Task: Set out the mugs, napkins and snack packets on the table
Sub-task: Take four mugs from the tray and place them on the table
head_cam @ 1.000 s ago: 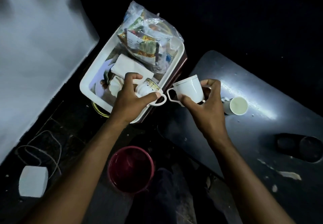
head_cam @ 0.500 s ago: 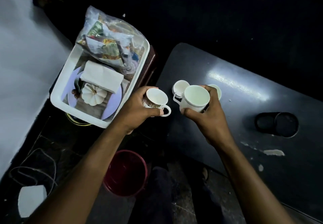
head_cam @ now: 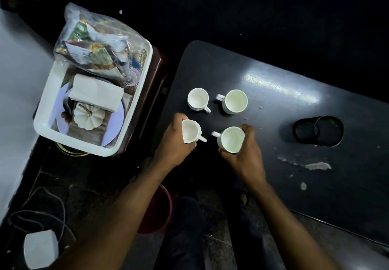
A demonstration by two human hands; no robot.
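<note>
Both hands [head_cam: 210, 143] grip mugs [head_cam: 231, 139] near table [head_cam: 315, 196] edge.

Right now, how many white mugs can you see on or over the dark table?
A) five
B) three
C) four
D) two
C: two mugs stand free on the table, one more is in the left hand and one in the right hand.
</note>
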